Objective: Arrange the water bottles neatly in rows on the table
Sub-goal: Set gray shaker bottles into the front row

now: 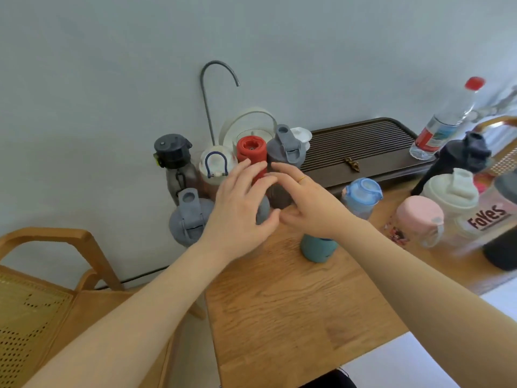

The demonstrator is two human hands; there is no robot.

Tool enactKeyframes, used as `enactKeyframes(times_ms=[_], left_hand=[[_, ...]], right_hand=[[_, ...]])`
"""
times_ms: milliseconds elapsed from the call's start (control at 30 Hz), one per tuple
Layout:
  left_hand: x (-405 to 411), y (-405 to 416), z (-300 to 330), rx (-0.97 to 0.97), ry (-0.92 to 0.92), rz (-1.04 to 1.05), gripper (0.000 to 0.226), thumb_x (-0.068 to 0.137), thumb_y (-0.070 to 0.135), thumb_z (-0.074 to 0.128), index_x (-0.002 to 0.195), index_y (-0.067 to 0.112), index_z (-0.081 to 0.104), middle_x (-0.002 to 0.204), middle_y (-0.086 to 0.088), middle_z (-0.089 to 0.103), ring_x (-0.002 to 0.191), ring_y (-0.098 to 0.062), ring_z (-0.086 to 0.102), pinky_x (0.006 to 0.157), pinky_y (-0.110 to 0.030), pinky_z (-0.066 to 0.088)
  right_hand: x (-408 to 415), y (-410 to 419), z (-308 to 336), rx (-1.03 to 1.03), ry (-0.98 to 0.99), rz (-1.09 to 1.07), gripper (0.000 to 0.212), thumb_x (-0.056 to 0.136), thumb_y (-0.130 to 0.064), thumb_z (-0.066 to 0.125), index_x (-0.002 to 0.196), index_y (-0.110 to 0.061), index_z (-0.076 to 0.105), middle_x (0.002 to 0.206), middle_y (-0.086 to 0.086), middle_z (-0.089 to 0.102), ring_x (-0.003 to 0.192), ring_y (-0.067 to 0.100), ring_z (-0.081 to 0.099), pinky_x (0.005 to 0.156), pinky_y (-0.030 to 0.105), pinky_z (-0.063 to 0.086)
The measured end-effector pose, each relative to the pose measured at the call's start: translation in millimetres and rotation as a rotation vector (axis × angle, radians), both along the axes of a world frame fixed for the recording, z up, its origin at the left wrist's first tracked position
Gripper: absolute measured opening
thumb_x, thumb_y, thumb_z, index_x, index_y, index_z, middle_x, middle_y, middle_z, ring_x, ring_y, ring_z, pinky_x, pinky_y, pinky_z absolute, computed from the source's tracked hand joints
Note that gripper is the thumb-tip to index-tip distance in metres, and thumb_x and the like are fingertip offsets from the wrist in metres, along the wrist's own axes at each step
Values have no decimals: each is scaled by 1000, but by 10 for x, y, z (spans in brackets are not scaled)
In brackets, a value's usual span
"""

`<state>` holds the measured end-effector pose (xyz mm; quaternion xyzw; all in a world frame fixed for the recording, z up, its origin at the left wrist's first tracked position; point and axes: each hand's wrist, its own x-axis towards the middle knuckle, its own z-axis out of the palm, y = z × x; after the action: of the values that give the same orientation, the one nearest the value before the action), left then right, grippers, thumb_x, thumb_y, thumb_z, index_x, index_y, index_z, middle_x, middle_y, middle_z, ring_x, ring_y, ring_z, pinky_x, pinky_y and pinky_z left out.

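Note:
Several water bottles stand crowded at the back left of the wooden table [279,317]: a black-lidded one [172,152], a white-lidded one with a blue loop [215,166], a red one [251,149], and a smoky one with a grey flip lid [285,147]. In front of them stands a grey flip-lid bottle [188,219]. My left hand [240,203] lies over a second grey bottle [263,211], thumb curled against its side and fingertips by the red bottle. My right hand [305,203] hovers beside it with fingers apart, above a teal bottle [317,247].
To the right stand light-blue-lidded [362,194], pink-lidded [419,219], white-lidded [453,191] and black [458,161] bottles. A clear plastic bottle [444,121] rests on the dark slatted tray [363,141]. A wooden chair [42,275] stands left of the table. A hooked spout [207,93] stands against the wall.

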<state>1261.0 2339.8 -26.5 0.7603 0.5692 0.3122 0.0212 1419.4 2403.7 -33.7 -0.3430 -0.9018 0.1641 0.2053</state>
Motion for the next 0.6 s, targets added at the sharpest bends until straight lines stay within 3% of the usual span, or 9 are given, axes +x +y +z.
enactKeyframes(times_ms=[100, 267, 367, 433, 533, 600], left_hand=[[408, 131, 10, -10, -81, -134, 48, 78, 35, 49, 120, 13, 55, 131, -6, 51, 131, -21, 31, 109, -32, 22], [1198, 397, -12, 22, -133, -275, 43, 76, 29, 50, 110, 6, 60, 123, -13, 55, 124, -22, 34, 107, -15, 14], [1768, 595, -36, 7, -152, -344, 42, 77, 30, 50, 110, 6, 60, 122, -12, 55, 123, -27, 40, 108, -20, 18], [2206, 729, -18, -24, -178, -365, 45, 76, 32, 49, 111, 7, 60, 124, -11, 54, 124, -25, 39, 107, -22, 18], [2849, 940, 42, -68, -241, -359, 49, 76, 36, 47, 114, 7, 58, 126, -11, 52, 125, -25, 38, 106, -22, 18], [3224, 1094, 92, -174, -271, -345, 52, 80, 31, 54, 127, 11, 48, 134, -8, 44, 130, -23, 31, 106, -23, 16]], right_hand=[[471, -3, 72, 15, 54, -101, 50, 80, -38, 49, 118, -7, 55, 139, 12, 43, 119, 29, 51, 94, 47, 46], [1411, -64, 165, 101, 168, -285, 33, 83, -29, 48, 105, -8, 63, 125, 10, 56, 111, 24, 56, 92, 37, 47], [2052, -53, 200, 162, 193, -407, 30, 83, -25, 48, 101, -8, 65, 119, 9, 58, 104, 17, 56, 91, 27, 44], [2524, -24, 192, 190, 178, -503, 28, 83, -25, 50, 102, -10, 64, 119, 8, 59, 109, 18, 53, 94, 29, 40], [3198, 74, 144, 91, 144, -665, 29, 83, -19, 59, 111, -12, 60, 126, 7, 53, 117, 26, 48, 100, 43, 39], [3611, 164, 124, 7, 85, -775, 39, 83, -19, 63, 120, -12, 54, 131, 8, 49, 122, 28, 42, 103, 41, 35]])
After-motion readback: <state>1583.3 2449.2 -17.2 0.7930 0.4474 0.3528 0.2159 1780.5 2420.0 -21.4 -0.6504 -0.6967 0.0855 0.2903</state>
